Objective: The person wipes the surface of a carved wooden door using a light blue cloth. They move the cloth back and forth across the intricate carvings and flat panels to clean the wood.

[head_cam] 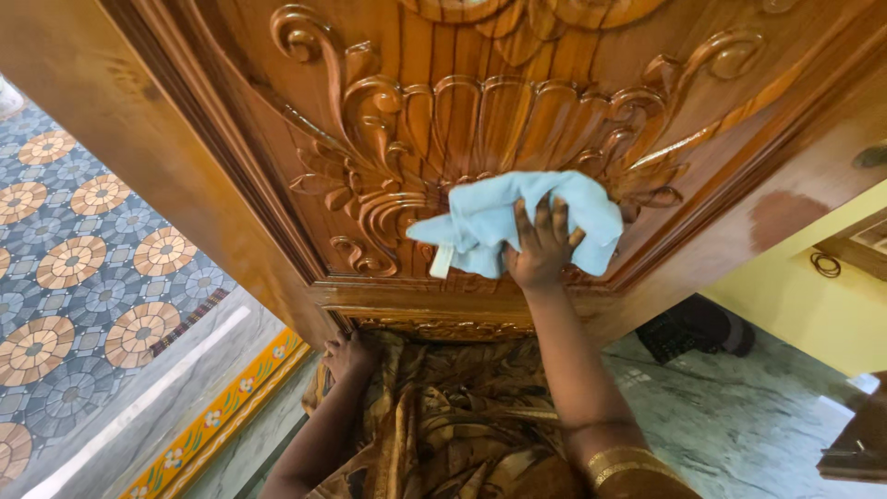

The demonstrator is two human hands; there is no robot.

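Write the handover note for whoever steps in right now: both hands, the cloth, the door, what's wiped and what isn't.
Right hand: presses a light blue cloth flat against the carved fan motif of the wooden door.
Left hand: rests at the door's bottom edge, holding nothing visible.
Done: cannot tell which carving is already wiped; a darker patch shows on the frame at the right.
Left: the scrolls beside the cloth and the carved strip below it, as far as the view shows.
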